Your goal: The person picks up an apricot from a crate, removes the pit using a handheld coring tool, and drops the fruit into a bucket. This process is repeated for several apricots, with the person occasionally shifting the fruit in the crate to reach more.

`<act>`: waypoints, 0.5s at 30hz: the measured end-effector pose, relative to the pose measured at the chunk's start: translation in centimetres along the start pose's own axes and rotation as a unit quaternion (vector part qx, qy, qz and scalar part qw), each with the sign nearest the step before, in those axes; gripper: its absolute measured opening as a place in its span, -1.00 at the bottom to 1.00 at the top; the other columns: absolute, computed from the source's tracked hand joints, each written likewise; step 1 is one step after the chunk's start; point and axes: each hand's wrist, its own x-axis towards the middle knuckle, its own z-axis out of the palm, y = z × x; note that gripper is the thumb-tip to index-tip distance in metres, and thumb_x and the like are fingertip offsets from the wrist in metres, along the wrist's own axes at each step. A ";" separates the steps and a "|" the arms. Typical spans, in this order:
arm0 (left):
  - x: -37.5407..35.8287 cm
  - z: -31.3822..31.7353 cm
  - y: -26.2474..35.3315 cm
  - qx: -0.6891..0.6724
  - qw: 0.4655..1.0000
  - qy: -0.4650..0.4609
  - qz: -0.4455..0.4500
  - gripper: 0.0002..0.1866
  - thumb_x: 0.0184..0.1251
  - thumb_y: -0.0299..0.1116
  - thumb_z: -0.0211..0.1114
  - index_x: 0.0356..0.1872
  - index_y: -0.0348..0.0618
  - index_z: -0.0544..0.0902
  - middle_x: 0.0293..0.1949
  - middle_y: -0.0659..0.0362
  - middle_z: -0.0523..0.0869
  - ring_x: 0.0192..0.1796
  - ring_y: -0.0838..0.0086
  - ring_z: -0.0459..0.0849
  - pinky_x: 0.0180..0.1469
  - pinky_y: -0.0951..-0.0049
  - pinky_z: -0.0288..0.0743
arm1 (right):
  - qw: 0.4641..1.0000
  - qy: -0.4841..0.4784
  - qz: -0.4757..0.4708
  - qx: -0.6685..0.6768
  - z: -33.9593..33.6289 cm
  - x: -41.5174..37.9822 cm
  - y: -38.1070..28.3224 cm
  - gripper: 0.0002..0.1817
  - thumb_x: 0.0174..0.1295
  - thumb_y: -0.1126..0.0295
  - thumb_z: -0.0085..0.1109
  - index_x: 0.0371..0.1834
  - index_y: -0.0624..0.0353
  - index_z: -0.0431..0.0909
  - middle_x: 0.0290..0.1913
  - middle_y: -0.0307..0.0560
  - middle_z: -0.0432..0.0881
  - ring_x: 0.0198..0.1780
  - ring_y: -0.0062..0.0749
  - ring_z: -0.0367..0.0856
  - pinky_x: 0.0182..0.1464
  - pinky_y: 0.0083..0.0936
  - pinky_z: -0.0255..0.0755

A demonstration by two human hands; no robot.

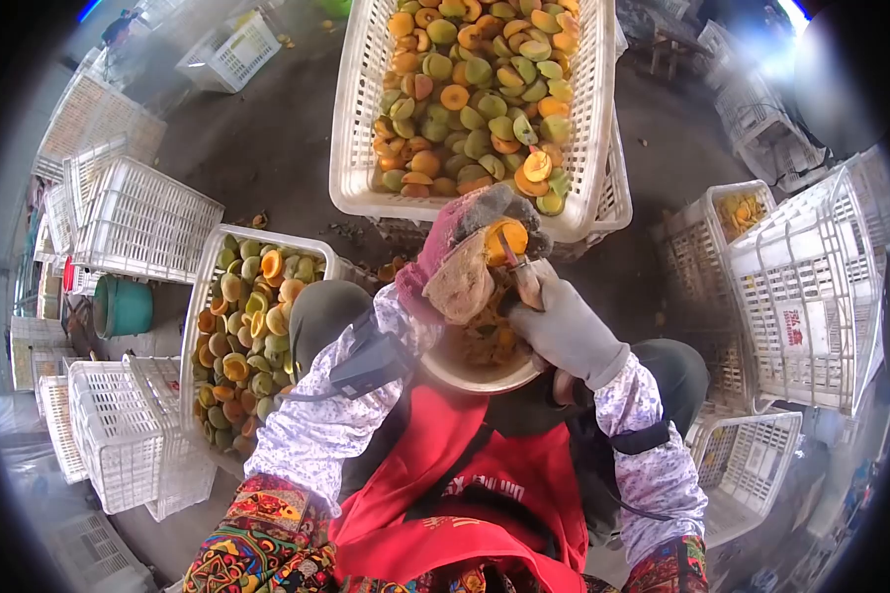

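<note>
My left hand (463, 259), in a worn pink and grey glove, is closed around an orange-fleshed peach half (502, 243). Wrapped round a small tool (529, 287) with a wooden-looking handle and thin metal blade is my right hand (572, 326), in a light grey glove. The blade touches the cut face of the fruit. Below both hands, between my knees, stands a pale bowl (452, 376) with orange scraps inside, partly hidden by the gloves. Just ahead, a white crate (351, 163) is heaped with green and orange peach halves.
Another white crate (206, 282) of peach halves stands by my left knee. Stacked crates (148, 222) and a green bucket (124, 306) are farther left. Tall crates (801, 296) stand at the right, near a smaller one (747, 474). Dark floor (267, 148) shows between them.
</note>
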 end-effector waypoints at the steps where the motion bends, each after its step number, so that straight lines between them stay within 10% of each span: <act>1: 0.1 -0.3 -0.1 0.001 1.000 0.001 0.001 -0.74 0.37 -0.37 0.15 -0.01 -0.29 0.53 -0.15 0.14 0.65 -0.13 0.47 0.65 -0.07 0.48 0.56 | 0.999 -0.003 0.036 -0.014 -0.2 0.1 -0.1 -0.63 0.14 0.43 0.10 0.04 0.24 0.39 -0.29 0.23 0.61 -0.25 0.21 0.58 -0.23 -0.18 0.46; 4: 0.9 1.2 2.8 0.015 0.997 -0.048 -0.055 -0.72 0.35 -0.35 0.19 -0.01 -0.29 0.54 -0.17 0.13 0.66 -0.12 0.45 0.65 -0.10 0.46 0.57 | 0.986 0.060 -0.038 -0.153 -0.3 0.7 2.6 -0.62 0.14 0.46 0.09 0.06 0.25 0.39 -0.40 0.09 0.60 -0.35 0.07 0.61 -0.25 -0.23 0.47; 6: -0.4 2.1 2.9 -0.203 0.953 0.157 -0.163 -0.72 0.40 -0.27 0.16 -0.06 -0.28 0.57 -0.20 0.13 0.66 -0.18 0.48 0.65 -0.18 0.49 0.56 | 0.944 0.122 -0.142 -0.272 0.2 0.8 3.3 -0.61 0.13 0.48 0.08 0.07 0.26 0.40 -0.45 -0.01 0.59 -0.38 -0.04 0.61 -0.24 -0.26 0.48; 9: 0.1 3.1 2.8 0.103 0.985 0.134 -0.047 -0.70 0.44 -0.20 0.12 -0.12 -0.27 0.60 -0.27 0.15 0.67 -0.26 0.49 0.66 -0.25 0.52 0.56 | 0.964 0.167 -0.102 -0.182 1.8 1.1 3.2 -0.75 0.09 0.38 0.11 -0.22 0.32 0.53 -0.32 0.25 0.64 -0.18 0.14 0.61 -0.15 -0.21 0.46; 10: 0.7 2.2 1.6 0.254 0.955 0.052 0.142 -0.65 0.44 -0.12 0.12 -0.19 -0.28 0.61 -0.33 0.17 0.67 -0.34 0.50 0.67 -0.30 0.55 0.56 | 0.975 0.148 -0.115 -0.116 1.9 1.1 2.9 -0.76 0.10 0.38 0.12 -0.23 0.33 0.53 -0.33 0.24 0.64 -0.16 0.11 0.62 -0.12 -0.22 0.45; 11: 1.1 2.0 1.6 0.252 0.955 0.051 0.144 -0.65 0.44 -0.12 0.12 -0.19 -0.28 0.61 -0.33 0.17 0.67 -0.34 0.50 0.67 -0.30 0.55 0.56 | 0.982 0.128 -0.129 -0.051 1.9 1.0 2.3 -0.77 0.11 0.38 0.12 -0.25 0.33 0.53 -0.33 0.23 0.64 -0.15 0.08 0.62 -0.09 -0.22 0.45; 13: 1.2 1.6 1.8 -0.017 0.981 0.127 -0.147 -0.64 0.41 -0.12 0.16 -0.21 -0.30 0.60 -0.36 0.15 0.67 -0.36 0.42 0.68 -0.29 0.48 0.58 | 0.983 0.104 -0.153 0.013 1.4 0.2 0.7 -0.81 0.14 0.41 0.10 -0.30 0.36 0.51 -0.45 0.10 0.63 -0.34 -0.13 0.66 -0.25 -0.31 0.48; 15: 0.3 0.6 0.7 0.005 0.997 0.051 -0.062 -0.59 0.38 -0.12 0.20 0.03 -0.26 0.49 -0.16 0.08 0.62 -0.16 0.34 0.64 -0.10 0.40 0.55 | 0.992 -0.036 0.014 0.118 0.5 -0.4 -0.2 -0.84 0.18 0.42 0.07 -0.36 0.33 0.50 -0.58 -0.09 0.56 -0.56 -0.45 0.56 -0.47 -0.48 0.42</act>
